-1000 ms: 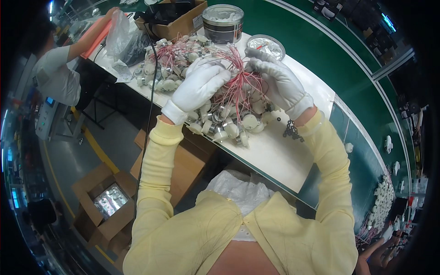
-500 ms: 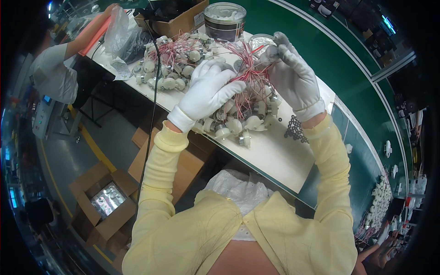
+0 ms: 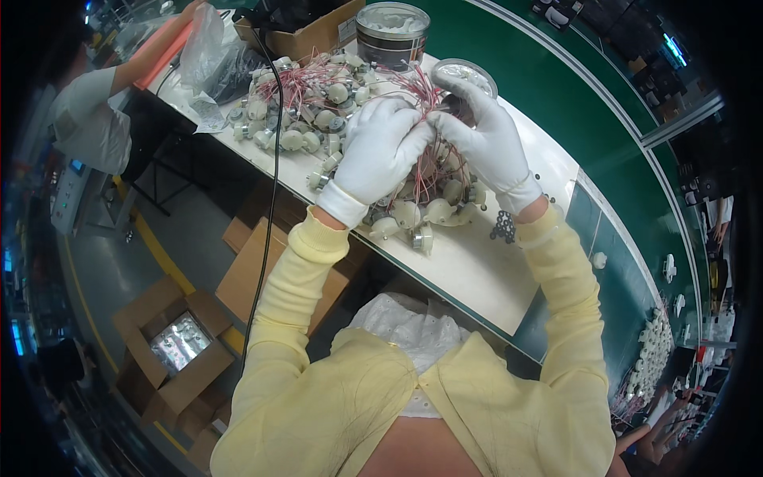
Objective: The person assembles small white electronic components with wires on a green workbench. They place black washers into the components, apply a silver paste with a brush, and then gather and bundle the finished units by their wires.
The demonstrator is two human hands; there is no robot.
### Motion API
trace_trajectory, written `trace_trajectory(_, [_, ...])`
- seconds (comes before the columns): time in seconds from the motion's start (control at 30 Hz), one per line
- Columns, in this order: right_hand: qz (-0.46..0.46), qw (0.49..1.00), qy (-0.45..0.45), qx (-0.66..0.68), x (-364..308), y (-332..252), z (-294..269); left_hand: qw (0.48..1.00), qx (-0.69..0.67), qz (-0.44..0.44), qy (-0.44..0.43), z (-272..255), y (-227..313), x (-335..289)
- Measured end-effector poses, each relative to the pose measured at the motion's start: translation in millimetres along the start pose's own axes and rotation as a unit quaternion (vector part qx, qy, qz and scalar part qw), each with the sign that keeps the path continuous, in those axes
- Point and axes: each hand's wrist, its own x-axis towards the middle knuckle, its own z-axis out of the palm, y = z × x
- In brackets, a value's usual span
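Observation:
Both my hands wear white gloves and meet at a bundle of red and white wires (image 3: 425, 89) above the table. My left hand (image 3: 381, 151) closes round the bundle from the left. From the right, the thumb and curled fingers of my right hand (image 3: 491, 141) grip the same wires; its fingertips are partly hidden. The wires hang down to a heap of small round motors with cream plastic caps (image 3: 407, 213) under my hands. A second heap of such motors (image 3: 292, 141), with its own wires, lies to the left.
Behind the heaps stand an open tin (image 3: 391, 36), a round silvery lid (image 3: 465, 77) and a cardboard box (image 3: 318, 36). Small dark rings (image 3: 502, 227) lie near my right wrist. A black cable (image 3: 276, 159) hangs across the left side. Another person (image 3: 91, 119) works at far left.
My right hand has come down and left onto the wires, its fingers now curled in. My left hand has shifted slightly right. The reddish-orange thing near my right fingers is no longer visible.

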Motion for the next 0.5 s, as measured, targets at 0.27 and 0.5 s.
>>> trace_trajectory(0.27, [0.025,0.988,0.084,0.124,12.3,-7.3,-24.9,0.997,0.057,0.056,0.014,-20.7,6.2,-9.2])
trace_trajectory(0.5, [-0.081,0.994,-0.048,-0.058,3.4,-7.0,-8.8,0.996,0.079,0.047,0.013,-21.7,10.5,-10.2])
